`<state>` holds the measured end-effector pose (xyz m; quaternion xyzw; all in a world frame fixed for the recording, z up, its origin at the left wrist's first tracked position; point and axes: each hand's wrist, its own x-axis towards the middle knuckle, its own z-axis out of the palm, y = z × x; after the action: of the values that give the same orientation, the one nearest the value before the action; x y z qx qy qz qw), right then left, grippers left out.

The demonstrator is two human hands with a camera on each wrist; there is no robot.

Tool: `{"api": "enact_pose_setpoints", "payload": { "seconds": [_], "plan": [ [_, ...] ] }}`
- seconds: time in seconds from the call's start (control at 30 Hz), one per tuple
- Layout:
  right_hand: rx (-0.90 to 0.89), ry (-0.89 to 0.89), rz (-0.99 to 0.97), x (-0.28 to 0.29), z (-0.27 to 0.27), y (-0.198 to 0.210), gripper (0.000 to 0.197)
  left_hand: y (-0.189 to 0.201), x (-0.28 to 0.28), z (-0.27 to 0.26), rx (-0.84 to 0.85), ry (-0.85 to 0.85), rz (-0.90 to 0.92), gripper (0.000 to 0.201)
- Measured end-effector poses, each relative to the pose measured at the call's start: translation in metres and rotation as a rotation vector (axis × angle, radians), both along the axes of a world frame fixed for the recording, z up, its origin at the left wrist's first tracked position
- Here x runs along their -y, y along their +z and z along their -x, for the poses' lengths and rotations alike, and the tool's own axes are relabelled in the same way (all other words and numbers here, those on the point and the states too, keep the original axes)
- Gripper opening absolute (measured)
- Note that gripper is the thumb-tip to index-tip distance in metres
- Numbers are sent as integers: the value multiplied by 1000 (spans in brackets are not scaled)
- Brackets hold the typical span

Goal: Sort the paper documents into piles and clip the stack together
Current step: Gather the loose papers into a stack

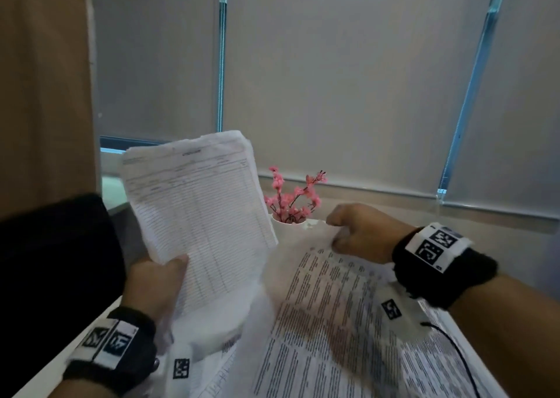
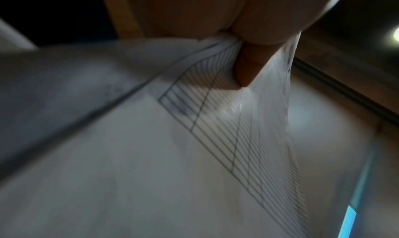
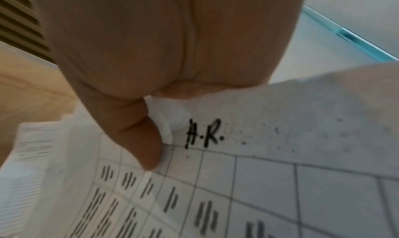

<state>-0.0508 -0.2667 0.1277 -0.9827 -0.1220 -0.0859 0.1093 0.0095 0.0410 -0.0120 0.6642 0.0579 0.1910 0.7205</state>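
My left hand (image 1: pixel 157 279) holds a thin stack of ruled table sheets (image 1: pixel 197 203) upright above the table's left side, thumb on the front of the lower edge. From the left wrist view the thumb (image 2: pixel 248 67) presses on the ruled sheets (image 2: pixel 215 139). My right hand (image 1: pixel 360 231) pinches the far top corner of a printed text sheet (image 1: pixel 330 322) and lifts it off the papers below. In the right wrist view the thumb (image 3: pixel 140 139) lies on that gridded sheet (image 3: pixel 259 182), marked "A.R." by hand. No clip shows.
A white pot of pink flowers (image 1: pixel 292 203) stands at the table's far edge between my hands. More papers (image 1: pixel 218 376) lie flat on the white table. Closed blinds (image 1: pixel 348 79) fill the back; a dark chair (image 1: pixel 54 261) is at left.
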Motion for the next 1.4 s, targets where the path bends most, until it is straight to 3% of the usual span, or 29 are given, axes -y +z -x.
{"api": "enact_pose_setpoints", "payload": {
  "seconds": [0.1,0.2,0.33,0.43,0.5,0.6,0.73,0.87,0.97,1.03,1.1,1.2,1.3,1.4],
  "plan": [
    [237,72,48,-7,5,27,18,20,20,15,53,-163,-111,15],
    [356,104,63,-15,11,46,17,34,35,26,150,-344,-223,12],
    [494,152,93,-15,15,56,31,44,49,38,199,-531,-215,37],
    [510,151,116,-15,16,58,28,44,54,41,203,-621,-147,31],
    [525,148,90,-16,15,57,17,45,54,44,184,-620,-85,32],
    [566,150,22,-20,13,54,9,44,56,52,175,-615,-158,60],
    [611,163,-76,-28,8,51,12,33,67,50,145,-456,-247,19],
    [668,128,-144,-21,-2,40,49,21,61,41,87,-307,-153,13],
    [564,-3,-248,-7,-10,24,48,7,39,26,52,-172,26,13],
    [368,-125,-223,3,-17,4,39,-1,21,18,12,-118,178,8],
    [88,-198,-102,7,-23,-22,34,-9,4,15,4,-69,296,7],
    [-266,-248,145,7,-32,-68,50,-23,-16,10,-7,5,288,7],
    [-384,-288,200,3,-44,-109,70,-41,-34,0,-42,24,249,19],
    [-398,-314,204,-4,-58,-136,79,-47,-39,-4,-60,17,270,14]
  ]
}}
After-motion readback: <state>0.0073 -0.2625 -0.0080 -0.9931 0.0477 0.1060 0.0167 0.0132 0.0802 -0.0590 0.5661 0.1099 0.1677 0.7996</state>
